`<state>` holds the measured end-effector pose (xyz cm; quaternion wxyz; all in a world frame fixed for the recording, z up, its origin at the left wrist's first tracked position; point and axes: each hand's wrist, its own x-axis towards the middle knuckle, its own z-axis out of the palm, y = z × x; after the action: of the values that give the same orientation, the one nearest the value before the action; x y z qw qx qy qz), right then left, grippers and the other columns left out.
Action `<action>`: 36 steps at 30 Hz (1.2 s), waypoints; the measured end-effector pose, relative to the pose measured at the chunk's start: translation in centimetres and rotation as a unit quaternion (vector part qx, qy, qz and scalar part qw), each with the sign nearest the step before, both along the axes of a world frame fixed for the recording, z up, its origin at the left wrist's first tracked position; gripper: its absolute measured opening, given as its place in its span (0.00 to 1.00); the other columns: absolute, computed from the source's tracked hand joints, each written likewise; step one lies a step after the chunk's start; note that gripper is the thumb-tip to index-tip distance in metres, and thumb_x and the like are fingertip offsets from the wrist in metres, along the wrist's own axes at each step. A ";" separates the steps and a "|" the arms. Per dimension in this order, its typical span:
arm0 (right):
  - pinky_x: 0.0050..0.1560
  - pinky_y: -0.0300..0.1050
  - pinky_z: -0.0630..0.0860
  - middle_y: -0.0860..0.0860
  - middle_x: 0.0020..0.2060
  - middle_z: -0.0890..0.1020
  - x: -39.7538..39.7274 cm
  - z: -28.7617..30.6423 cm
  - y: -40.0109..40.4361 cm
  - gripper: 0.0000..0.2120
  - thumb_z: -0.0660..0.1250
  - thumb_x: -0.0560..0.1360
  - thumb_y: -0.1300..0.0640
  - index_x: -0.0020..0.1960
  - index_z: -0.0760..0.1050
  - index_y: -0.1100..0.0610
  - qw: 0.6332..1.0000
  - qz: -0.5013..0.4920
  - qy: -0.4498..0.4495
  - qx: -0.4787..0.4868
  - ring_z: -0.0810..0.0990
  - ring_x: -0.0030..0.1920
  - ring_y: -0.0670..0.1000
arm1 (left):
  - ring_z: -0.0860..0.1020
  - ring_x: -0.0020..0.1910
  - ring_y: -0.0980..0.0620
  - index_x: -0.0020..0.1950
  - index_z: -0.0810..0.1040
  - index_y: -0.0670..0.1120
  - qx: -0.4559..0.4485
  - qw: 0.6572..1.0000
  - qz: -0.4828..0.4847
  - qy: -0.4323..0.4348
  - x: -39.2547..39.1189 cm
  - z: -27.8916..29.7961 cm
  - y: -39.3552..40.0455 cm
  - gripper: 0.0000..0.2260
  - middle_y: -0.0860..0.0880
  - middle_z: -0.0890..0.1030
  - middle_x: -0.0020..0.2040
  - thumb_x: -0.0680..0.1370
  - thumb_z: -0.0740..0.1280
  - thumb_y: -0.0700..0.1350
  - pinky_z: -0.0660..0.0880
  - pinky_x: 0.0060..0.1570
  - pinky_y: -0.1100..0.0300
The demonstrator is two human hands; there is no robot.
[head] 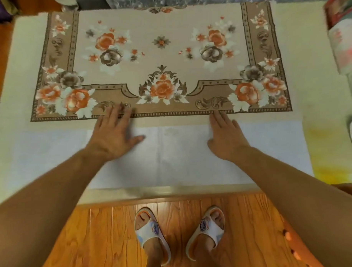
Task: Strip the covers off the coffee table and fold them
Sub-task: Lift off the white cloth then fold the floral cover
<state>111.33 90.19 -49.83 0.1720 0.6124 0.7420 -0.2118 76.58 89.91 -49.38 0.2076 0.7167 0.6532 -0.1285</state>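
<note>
Floral cover flat on the coffee table, near edge under my fingertips.

My left hand and right hand lie spread and flat — gripping nothing — probably smoothing the hem before folding; white underlayer beneath my palms.

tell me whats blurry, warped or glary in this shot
Head view: wide-angle lens bows the table edge and stretches both forearms; left hand slightly motion-smeared, right hand sharper; floral cover crisp at centre, corners soft; glare streaks the wooden floor.
</note>
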 end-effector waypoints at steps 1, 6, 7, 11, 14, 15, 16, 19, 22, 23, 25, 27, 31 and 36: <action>0.80 0.57 0.44 0.53 0.80 0.37 -0.2 -0.4 -0.1 0.39 0.55 0.80 0.45 0.81 0.37 0.57 1.000 -0.004 0.000 -0.007 0.37 0.80 0.54 | 0.37 0.81 0.45 0.82 0.36 0.57 -0.052 0.998 -0.014 0.037 -0.7 -0.5 0.9 0.46 0.48 0.33 0.81 0.74 0.52 0.78 0.45 0.80 0.43; 0.78 0.60 0.38 0.51 0.80 0.37 -0.2 -0.4 -1.9 0.47 0.51 0.76 0.27 0.81 0.36 0.53 1.000 0.010 -0.025 0.006 0.37 0.80 0.53 | 0.39 0.82 0.47 0.82 0.36 0.56 -0.050 0.993 -0.049 0.092 -1.7 -1.0 -0.8 0.45 0.49 0.35 0.82 0.75 0.50 0.76 0.45 0.80 0.46; 0.78 0.61 0.38 0.51 0.81 0.39 -0.1 -0.3 -2.4 0.47 0.51 0.76 0.27 0.81 0.35 0.54 0.999 0.017 -0.037 0.017 0.38 0.80 0.53 | 0.40 0.82 0.47 0.82 0.37 0.56 -0.039 0.994 -0.048 0.095 -1.6 -0.9 -1.2 0.43 0.49 0.36 0.83 0.76 0.50 0.75 0.46 0.80 0.46; 0.78 0.61 0.37 0.52 0.81 0.44 -0.7 0.3 -4.8 0.40 0.48 0.81 0.34 0.82 0.38 0.55 0.999 0.011 -0.031 0.038 0.43 0.81 0.53 | 0.42 0.82 0.46 0.83 0.41 0.56 -0.040 0.995 -0.041 0.082 -1.6 -0.5 -2.9 0.40 0.49 0.40 0.83 0.77 0.47 0.73 0.46 0.80 0.46; 0.77 0.60 0.38 0.53 0.82 0.48 -0.6 0.3 -7.1 0.33 0.47 0.83 0.43 0.82 0.41 0.57 0.998 0.014 -0.031 0.051 0.46 0.81 0.53 | 0.40 0.82 0.48 0.83 0.39 0.56 -0.051 0.995 -0.050 0.072 -2.2 -0.3 -5.3 0.37 0.49 0.38 0.83 0.79 0.44 0.71 0.43 0.80 0.47; 0.77 0.60 0.38 0.53 0.82 0.49 -0.5 0.3 -7.9 0.32 0.49 0.83 0.46 0.82 0.42 0.57 0.998 0.020 -0.034 0.053 0.47 0.81 0.53 | 0.38 0.82 0.48 0.82 0.38 0.56 -0.056 0.994 -0.054 0.074 -2.4 -0.3 -6.1 0.36 0.49 0.36 0.83 0.79 0.44 0.71 0.42 0.80 0.47; 0.77 0.60 0.38 0.53 0.81 0.49 -0.6 0.4 -8.9 0.33 0.51 0.82 0.49 0.82 0.43 0.57 0.998 0.021 -0.034 0.050 0.47 0.81 0.54 | 0.37 0.81 0.48 0.82 0.37 0.56 -0.062 0.994 -0.056 0.076 -2.6 -0.3 -7.0 0.36 0.49 0.35 0.82 0.80 0.43 0.70 0.42 0.80 0.47; 0.77 0.60 0.37 0.53 0.81 0.47 -1.0 0.6 -11.8 0.36 0.55 0.80 0.52 0.82 0.42 0.57 0.999 0.018 -0.032 0.030 0.46 0.81 0.54 | 0.34 0.81 0.48 0.82 0.36 0.55 -0.078 0.994 -0.045 0.062 -2.9 -0.3 -9.7 0.35 0.49 0.32 0.81 0.80 0.43 0.70 0.43 0.80 0.47; 0.78 0.61 0.40 0.54 0.81 0.45 -1.4 0.7 -14.5 0.38 0.59 0.79 0.52 0.82 0.43 0.57 0.998 0.025 -0.041 0.029 0.45 0.81 0.54 | 0.33 0.80 0.48 0.82 0.36 0.55 -0.089 0.995 -0.030 0.043 -3.1 -0.2 -12.2 0.35 0.49 0.30 0.80 0.81 0.44 0.69 0.44 0.80 0.47; 0.78 0.61 0.40 0.54 0.81 0.44 -1.5 0.7 -15.3 0.38 0.59 0.79 0.53 0.82 0.43 0.57 0.999 0.023 -0.044 0.020 0.44 0.81 0.55 | 0.32 0.80 0.48 0.82 0.36 0.55 -0.093 0.995 -0.026 0.040 -3.2 -0.1 -13.0 0.35 0.49 0.30 0.80 0.81 0.45 0.68 0.44 0.80 0.46; 0.78 0.61 0.38 0.54 0.81 0.42 -1.8 0.6 -16.4 0.39 0.58 0.78 0.54 0.82 0.41 0.56 0.999 0.017 -0.047 0.004 0.40 0.81 0.55 | 0.32 0.80 0.47 0.82 0.36 0.54 -0.096 0.994 -0.022 0.043 -3.3 -0.1 -14.1 0.35 0.49 0.29 0.79 0.82 0.46 0.68 0.44 0.80 0.43; 0.78 0.61 0.38 0.54 0.81 0.42 -2.1 0.7 -17.0 0.40 0.59 0.77 0.54 0.82 0.41 0.56 0.998 0.018 -0.053 -0.001 0.40 0.81 0.55 | 0.31 0.80 0.46 0.82 0.36 0.54 -0.095 0.994 -0.016 0.045 -3.2 -0.1 -14.8 0.35 0.48 0.29 0.80 0.82 0.47 0.67 0.44 0.79 0.42; 0.78 0.61 0.38 0.54 0.81 0.43 -2.2 0.6 -17.8 0.42 0.62 0.75 0.56 0.82 0.43 0.56 0.998 0.014 -0.063 -0.005 0.40 0.80 0.55 | 0.31 0.79 0.46 0.82 0.36 0.54 -0.094 0.995 -0.008 0.040 -3.1 -0.2 -15.7 0.34 0.48 0.30 0.80 0.82 0.47 0.66 0.43 0.79 0.41; 0.77 0.58 0.34 0.53 0.80 0.39 -2.3 0.8 -18.2 0.41 0.59 0.77 0.56 0.82 0.38 0.55 0.998 0.003 -0.068 -0.014 0.35 0.80 0.54 | 0.31 0.79 0.46 0.82 0.37 0.53 -0.093 0.995 -0.005 0.029 -3.0 -0.1 -16.5 0.34 0.47 0.31 0.80 0.83 0.48 0.65 0.44 0.79 0.40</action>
<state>109.03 71.94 -49.07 0.2316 0.6204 0.7275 -0.1796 73.54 73.46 -49.53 0.2535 0.6938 0.6403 -0.2108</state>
